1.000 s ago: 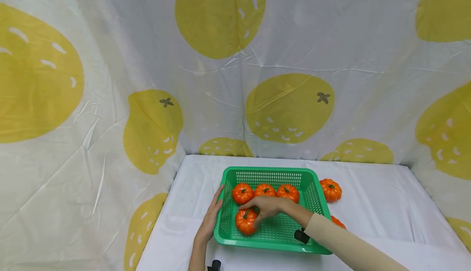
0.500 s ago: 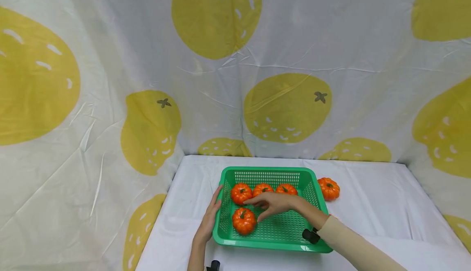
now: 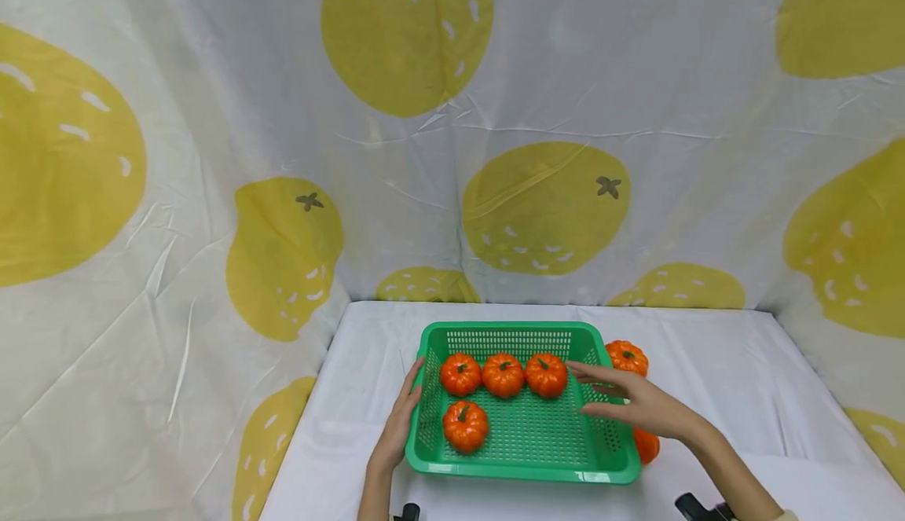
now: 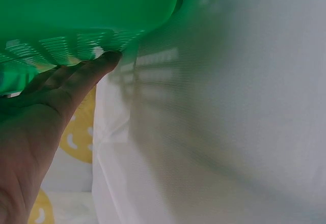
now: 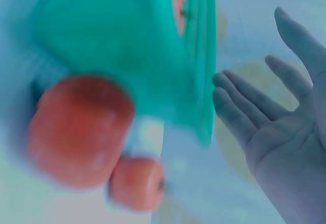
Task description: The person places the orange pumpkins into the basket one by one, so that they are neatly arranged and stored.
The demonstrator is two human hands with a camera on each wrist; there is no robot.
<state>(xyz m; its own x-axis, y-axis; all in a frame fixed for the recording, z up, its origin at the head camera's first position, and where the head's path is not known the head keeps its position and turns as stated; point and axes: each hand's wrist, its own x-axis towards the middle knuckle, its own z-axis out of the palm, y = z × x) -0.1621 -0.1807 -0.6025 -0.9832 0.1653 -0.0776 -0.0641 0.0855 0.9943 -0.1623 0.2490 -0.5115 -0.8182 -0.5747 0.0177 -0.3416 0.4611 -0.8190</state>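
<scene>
A green plastic basket (image 3: pixel 516 471) holds small orange pumpkins: a back row of a left pumpkin (image 3: pixel 461 374), a middle one and a right pumpkin (image 3: pixel 547 376), plus a front-left pumpkin (image 3: pixel 465 427). Along the basket's left side lies my left hand (image 3: pixel 398 423), its fingers straight against the wall; the left wrist view shows this from low down. My right hand (image 3: pixel 639 403) hovers over the basket's right rim, fingers extended and holding nothing. Outside that rim sit a back pumpkin (image 3: pixel 628 357) and a front pumpkin (image 3: pixel 646 445), the latter partly hidden by basket and hand.
A white cloth (image 3: pixel 735 395) covers the table under the basket. Fabric with yellow fruit prints (image 3: pixel 547 207) hangs behind and at both sides. In the right wrist view, a large blurred pumpkin (image 5: pixel 81 132) and a smaller-looking one (image 5: pixel 137 183) lie beside the basket.
My right hand has come away from the front-left pumpkin, leaving it in the basket, and has moved right to the right rim. My left hand stays at the left side.
</scene>
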